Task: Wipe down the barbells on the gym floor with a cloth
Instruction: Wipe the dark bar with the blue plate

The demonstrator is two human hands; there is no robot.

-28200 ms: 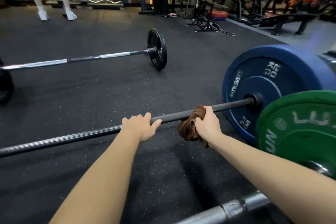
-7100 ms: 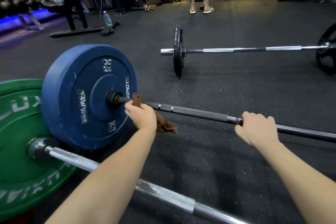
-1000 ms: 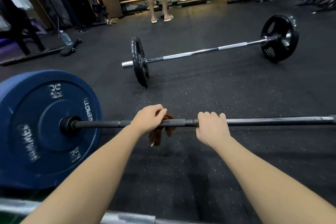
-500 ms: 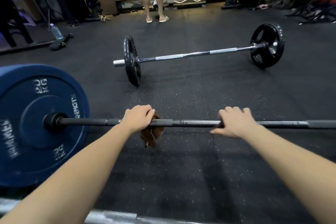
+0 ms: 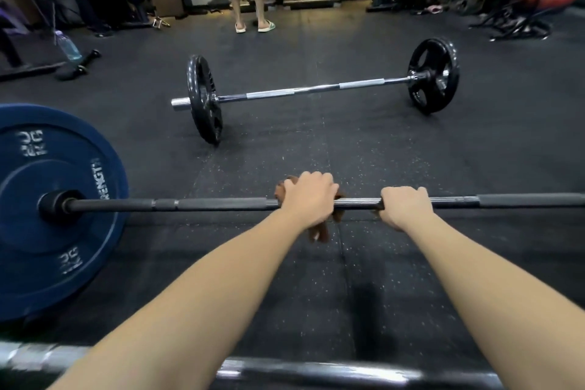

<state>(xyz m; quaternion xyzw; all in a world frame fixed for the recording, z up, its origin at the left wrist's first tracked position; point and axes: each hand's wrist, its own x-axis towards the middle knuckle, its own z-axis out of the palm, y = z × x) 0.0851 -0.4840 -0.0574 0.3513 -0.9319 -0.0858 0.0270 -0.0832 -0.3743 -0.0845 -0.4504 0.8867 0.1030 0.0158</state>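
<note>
Gym floor point(image 5: 316, 279): black rubber, barbells laid on it. Blue 20 kg plate point(image 5: 47, 199): mounted at the left end of the middle barbell shaft point(image 5: 205, 203). The shaft beside the plate is judged wiped, its right half outstanding. Left hand point(image 5: 308, 199): fingers wrapped over cloth and shaft, carried rightward from the plate within the last half second. Right hand point(image 5: 405, 206): fingers now curled round the shaft, previously laid loosely. Brown cloth point(image 5: 319, 231): clamped on the shaft, tail hanging below.

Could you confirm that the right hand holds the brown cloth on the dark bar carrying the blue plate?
Not quite: the head view shows the left hand holding the brown cloth on the dark bar carrying the blue plate; the right hand grips that bar bare.
</note>
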